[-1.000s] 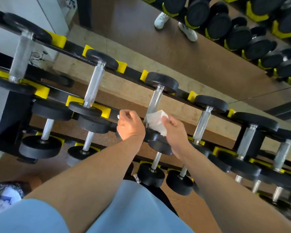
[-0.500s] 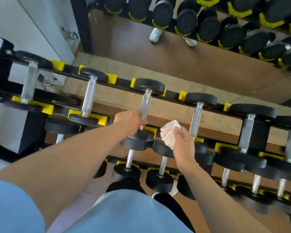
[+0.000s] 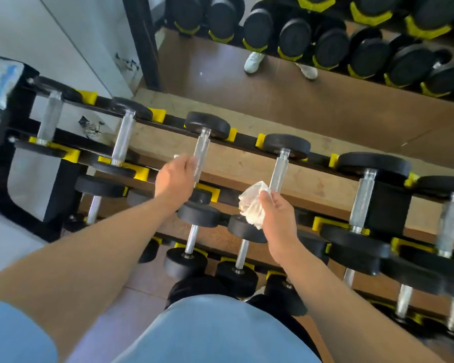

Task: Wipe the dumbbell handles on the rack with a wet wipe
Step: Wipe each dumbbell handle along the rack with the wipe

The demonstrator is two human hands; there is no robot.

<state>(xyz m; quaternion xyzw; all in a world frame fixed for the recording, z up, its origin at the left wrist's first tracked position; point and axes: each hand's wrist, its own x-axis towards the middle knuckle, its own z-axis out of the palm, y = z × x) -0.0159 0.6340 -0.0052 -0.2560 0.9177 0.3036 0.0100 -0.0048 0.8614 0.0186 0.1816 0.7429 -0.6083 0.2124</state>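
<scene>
The left hand (image 3: 174, 179), at the middle of the frame, has its fingers curled round the lower part of a dumbbell handle (image 3: 201, 155) on the top tier of the rack (image 3: 168, 119). That handle runs up to a black plate (image 3: 207, 124) resting in a yellow cradle. The right hand (image 3: 278, 216), just right of centre, pinches a crumpled white wipe (image 3: 252, 205) between thumb and fingers. The wipe sits just beside the bottom end of the next handle (image 3: 278, 171) to the right; whether it touches the metal cannot be told. More dumbbells fill the top tier to either side, and lower tiers hold smaller ones beneath the hands. A mirror (image 3: 325, 106) across the upper frame reflects dumbbells and white shoes (image 3: 253, 61). Light blue sleeves and shirt fill the bottom edge.
</scene>
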